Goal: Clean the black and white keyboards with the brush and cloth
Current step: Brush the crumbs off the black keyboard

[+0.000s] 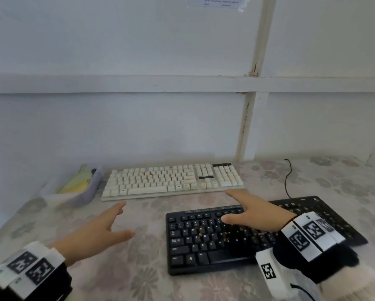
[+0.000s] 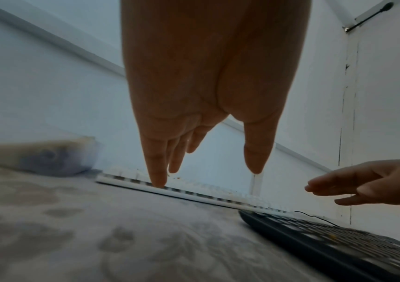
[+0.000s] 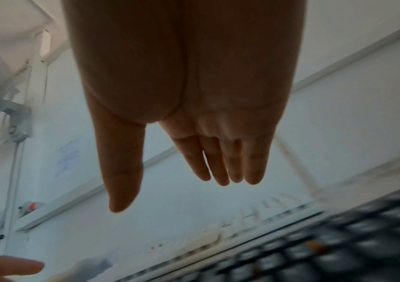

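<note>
Left hand: the left hand hangs over the bare counter, fingers straight and together, thumb splayed out; it holds nothing and points toward the near edge of the white keyboard.
Right hand: the right hand is stretched flat above the far rows of the black keyboard, fingers straight, thumb out to the left, nothing in it; its fingertips reach just short of the white keyboard's near edge.
From the wrists: the left hand and right hand both show a flat palm with straight fingers, clear of any surface.
Black keyboard: the black keyboard lies flat on the counter nearest the person, long axis left to right but skewed, its right end swung farther back; orange crumbs sit among its middle keys.
White keyboard: the white keyboard lies farther back, near the wall, long axis left to right and roughly parallel to the wall, space bar toward the person; reddish specks dot its keys.
Cable: a thin black cable runs from behind the black keyboard toward the wall.
Tub: a clear tub stands just left of the white keyboard with something yellow-green inside; what it is I cannot tell.
</note>
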### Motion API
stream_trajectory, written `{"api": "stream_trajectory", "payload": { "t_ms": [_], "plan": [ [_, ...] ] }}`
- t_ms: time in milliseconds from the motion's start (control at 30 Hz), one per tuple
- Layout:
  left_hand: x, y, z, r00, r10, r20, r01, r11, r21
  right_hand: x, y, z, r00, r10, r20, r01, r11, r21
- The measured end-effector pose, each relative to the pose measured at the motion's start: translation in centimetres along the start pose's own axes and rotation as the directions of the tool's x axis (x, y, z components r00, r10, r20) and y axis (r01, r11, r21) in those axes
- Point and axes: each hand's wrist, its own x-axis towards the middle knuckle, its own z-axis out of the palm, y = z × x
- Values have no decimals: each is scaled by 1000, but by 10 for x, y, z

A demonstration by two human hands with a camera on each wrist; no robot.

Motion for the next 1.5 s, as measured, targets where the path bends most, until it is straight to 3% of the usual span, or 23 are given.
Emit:
{"api": "stream_trajectory", "payload": {
  "t_ms": [200,400,767,933,1167,1267,1500],
  "plan": [
    [-2,-40,-48,997,46,-68,-48,998,-29,39,-96,36,995,-93,29,94,995,-28],
    [6,-75,-81,970,99,-223,-111,993,-42,93,-174,78,992,-117,52,115,992,47],
    [36,-121,-133,920,26,-390,-72,992,-104,164,-259,128,993,-104,-50,114,952,285],
    [53,-133,-146,943,-10,-333,-46,986,-161,183,-284,135,989,-108,-101,137,925,355],
    [47,-116,-155,966,136,-218,-194,943,-272,205,-292,141,991,-114,-65,131,890,438],
    [48,-118,-159,972,145,-187,-201,924,-327,206,-293,141,988,-149,-40,151,876,458],
    [49,-126,-163,977,169,-129,-207,895,-396,218,-294,148,997,-66,-33,74,891,448]
  ]
}}
